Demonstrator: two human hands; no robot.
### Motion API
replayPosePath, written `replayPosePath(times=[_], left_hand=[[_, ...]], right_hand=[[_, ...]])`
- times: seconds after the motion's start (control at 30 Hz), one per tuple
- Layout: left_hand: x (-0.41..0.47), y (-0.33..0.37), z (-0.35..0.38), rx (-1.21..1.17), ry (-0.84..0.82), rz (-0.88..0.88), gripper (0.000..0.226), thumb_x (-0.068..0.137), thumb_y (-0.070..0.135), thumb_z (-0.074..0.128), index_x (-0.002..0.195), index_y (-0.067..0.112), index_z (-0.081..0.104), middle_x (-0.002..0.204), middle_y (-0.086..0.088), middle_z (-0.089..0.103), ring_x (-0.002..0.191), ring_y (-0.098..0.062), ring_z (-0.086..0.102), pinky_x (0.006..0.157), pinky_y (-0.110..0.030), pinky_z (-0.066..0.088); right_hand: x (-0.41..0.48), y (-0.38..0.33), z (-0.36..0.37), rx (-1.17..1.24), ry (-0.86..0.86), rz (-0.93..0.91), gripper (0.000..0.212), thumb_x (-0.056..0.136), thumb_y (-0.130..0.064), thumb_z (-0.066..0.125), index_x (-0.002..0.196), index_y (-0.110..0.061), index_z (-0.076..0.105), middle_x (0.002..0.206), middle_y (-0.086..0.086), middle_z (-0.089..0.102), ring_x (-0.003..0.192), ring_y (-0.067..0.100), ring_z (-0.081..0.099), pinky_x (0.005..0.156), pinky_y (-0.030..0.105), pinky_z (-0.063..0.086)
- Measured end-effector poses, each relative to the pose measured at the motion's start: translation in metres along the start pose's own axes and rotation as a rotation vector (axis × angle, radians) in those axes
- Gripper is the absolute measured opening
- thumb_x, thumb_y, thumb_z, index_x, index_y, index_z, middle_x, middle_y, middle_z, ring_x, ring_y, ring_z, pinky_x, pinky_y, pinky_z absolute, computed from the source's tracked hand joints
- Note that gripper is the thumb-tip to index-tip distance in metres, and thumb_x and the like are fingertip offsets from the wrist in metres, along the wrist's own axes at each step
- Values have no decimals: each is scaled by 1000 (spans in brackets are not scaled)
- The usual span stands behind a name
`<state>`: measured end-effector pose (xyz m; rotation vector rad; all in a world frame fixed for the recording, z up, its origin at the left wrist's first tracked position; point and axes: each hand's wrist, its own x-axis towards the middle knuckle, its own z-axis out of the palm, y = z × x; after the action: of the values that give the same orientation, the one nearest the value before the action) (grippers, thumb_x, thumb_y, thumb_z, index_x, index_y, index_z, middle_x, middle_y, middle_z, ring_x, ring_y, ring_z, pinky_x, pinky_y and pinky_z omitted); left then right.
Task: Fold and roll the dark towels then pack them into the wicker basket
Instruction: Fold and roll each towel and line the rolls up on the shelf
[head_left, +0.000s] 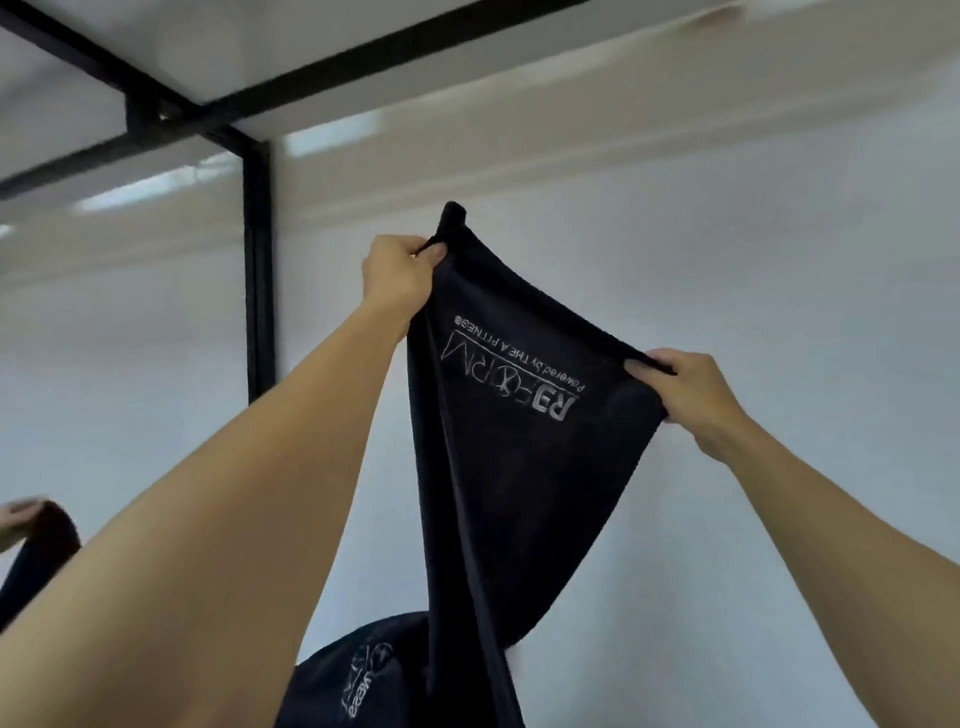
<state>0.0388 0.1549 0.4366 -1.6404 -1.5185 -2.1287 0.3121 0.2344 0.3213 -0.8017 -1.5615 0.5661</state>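
- Head view: dark towel (498, 467) is up in the air, hanging long, white lettering upside down.
- Left hand (397, 273) pinches the top corner, the higher grip.
- Right hand (685, 395) pinches the other top corner, lower.
- Another dark towel (358, 675) sits bunched at the bottom edge.
- Black frame (257, 291) stands against the pale wall (727, 234).

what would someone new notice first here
A dark towel hangs in the middle of the view, its pale printed logo upside down. The left hand pinches its higher corner and the right hand pinches the lower one, further right. Behind, at upper left, black frame bars cross a pale wall.
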Motion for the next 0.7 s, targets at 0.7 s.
replayPosePath(times=[0.7], left_hand=[[-17, 11, 91, -472, -322, -251, 14, 96, 22, 61, 89, 9, 62, 93, -11, 62, 56, -20, 64, 50, -21, 55]], right_hand=[[53, -94, -182, -537, 143, 141, 9, 90, -4, 56, 82, -7, 60, 66, 6, 40, 52, 17, 32, 50, 26, 22]])
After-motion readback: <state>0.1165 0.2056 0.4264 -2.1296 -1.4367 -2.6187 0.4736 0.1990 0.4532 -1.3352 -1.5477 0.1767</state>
